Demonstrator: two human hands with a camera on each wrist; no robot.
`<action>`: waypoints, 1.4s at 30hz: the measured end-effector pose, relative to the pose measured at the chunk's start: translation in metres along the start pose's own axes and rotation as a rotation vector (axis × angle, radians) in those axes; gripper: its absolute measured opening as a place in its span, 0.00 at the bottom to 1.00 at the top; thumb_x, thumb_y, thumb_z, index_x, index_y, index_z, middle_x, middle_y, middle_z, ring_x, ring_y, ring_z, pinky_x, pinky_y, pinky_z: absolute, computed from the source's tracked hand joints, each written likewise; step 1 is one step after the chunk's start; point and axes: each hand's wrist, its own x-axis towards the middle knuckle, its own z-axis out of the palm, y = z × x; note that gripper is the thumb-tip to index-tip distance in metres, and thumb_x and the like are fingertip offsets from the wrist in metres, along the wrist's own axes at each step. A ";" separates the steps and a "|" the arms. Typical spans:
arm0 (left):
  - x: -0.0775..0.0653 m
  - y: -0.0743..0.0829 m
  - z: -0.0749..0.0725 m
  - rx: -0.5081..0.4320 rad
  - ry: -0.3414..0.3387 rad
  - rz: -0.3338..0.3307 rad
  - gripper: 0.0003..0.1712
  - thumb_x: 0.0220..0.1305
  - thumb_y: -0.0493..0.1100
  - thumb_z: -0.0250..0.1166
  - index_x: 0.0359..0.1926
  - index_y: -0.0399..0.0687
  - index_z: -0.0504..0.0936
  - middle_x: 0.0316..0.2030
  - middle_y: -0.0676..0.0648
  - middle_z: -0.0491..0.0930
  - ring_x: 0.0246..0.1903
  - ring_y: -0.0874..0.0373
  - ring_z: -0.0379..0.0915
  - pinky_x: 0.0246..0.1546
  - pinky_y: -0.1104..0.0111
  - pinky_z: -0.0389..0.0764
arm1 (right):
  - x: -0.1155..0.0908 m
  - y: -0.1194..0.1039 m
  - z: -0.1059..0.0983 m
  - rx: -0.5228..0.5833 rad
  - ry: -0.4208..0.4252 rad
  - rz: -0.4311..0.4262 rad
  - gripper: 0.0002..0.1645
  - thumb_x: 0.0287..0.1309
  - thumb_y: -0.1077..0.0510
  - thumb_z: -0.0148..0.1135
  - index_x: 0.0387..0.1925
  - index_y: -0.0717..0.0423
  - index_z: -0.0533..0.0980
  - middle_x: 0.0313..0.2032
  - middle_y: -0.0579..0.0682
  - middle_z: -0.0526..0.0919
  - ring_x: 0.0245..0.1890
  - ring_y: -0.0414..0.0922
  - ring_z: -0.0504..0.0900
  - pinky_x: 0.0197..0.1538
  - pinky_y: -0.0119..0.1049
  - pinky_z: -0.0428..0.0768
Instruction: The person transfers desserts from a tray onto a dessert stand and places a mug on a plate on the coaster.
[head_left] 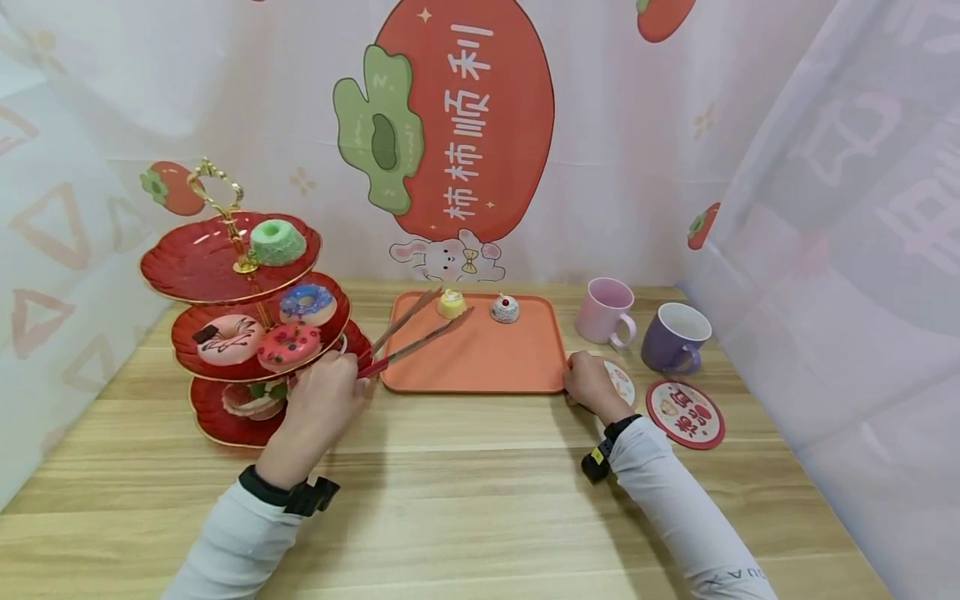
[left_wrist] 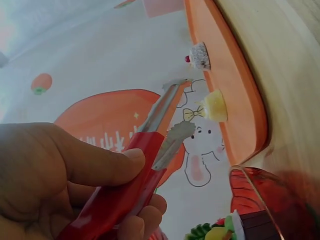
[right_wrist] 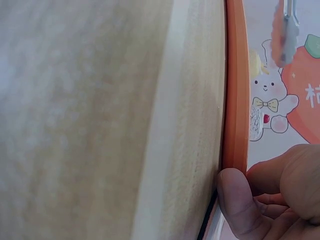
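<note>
My left hand (head_left: 324, 404) grips a pair of tongs by their red handles (left_wrist: 117, 197), beside the tiered stand. The metal tips of the tongs (head_left: 444, 327) are spread apart and reach over the left part of an orange tray (head_left: 472, 362); nothing is between them. Near these tips a small yellow cake (head_left: 452, 306) sits on the tray. To its right is a white-speckled cake (head_left: 505, 310) with a red berry on top. My right hand (head_left: 592, 385) pinches the tray's rim (right_wrist: 235, 125) at its near right corner, thumb on the outer side.
On the left, a red three-tier stand (head_left: 183, 258) bears a green ring cake (head_left: 277, 242), several donuts (head_left: 228, 339) and a tart (head_left: 253, 402). A pink mug (head_left: 603, 308), a purple mug (head_left: 673, 337) and two round coasters (head_left: 686, 414) are on the right. A printed curtain (head_left: 615, 108) hangs behind.
</note>
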 end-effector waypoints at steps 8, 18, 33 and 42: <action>0.008 -0.006 0.009 -0.028 -0.032 -0.002 0.07 0.53 0.33 0.66 0.26 0.31 0.77 0.20 0.42 0.71 0.18 0.50 0.65 0.18 0.60 0.68 | 0.001 0.002 0.001 -0.049 0.038 -0.043 0.16 0.54 0.69 0.48 0.14 0.56 0.65 0.11 0.48 0.74 0.09 0.38 0.75 0.18 0.33 0.70; 0.019 -0.012 0.021 -0.059 -0.066 -0.035 0.06 0.55 0.33 0.62 0.25 0.32 0.77 0.18 0.44 0.69 0.16 0.51 0.63 0.16 0.64 0.64 | 0.001 -0.001 0.001 -0.026 -0.001 -0.002 0.14 0.57 0.68 0.47 0.17 0.60 0.69 0.13 0.50 0.75 0.10 0.40 0.76 0.19 0.33 0.72; 0.033 -0.012 0.030 -0.069 -0.162 -0.099 0.09 0.60 0.35 0.59 0.27 0.30 0.77 0.22 0.42 0.70 0.18 0.51 0.64 0.18 0.64 0.64 | 0.000 -0.005 0.000 0.004 -0.020 0.027 0.13 0.59 0.68 0.46 0.19 0.61 0.70 0.15 0.52 0.76 0.11 0.41 0.77 0.18 0.33 0.72; 0.035 -0.013 0.036 -0.055 -0.151 -0.100 0.09 0.61 0.35 0.59 0.28 0.30 0.77 0.22 0.42 0.71 0.18 0.51 0.65 0.18 0.65 0.64 | 0.001 -0.002 0.000 0.004 -0.010 0.024 0.13 0.58 0.69 0.46 0.18 0.61 0.70 0.15 0.53 0.76 0.10 0.41 0.77 0.18 0.33 0.73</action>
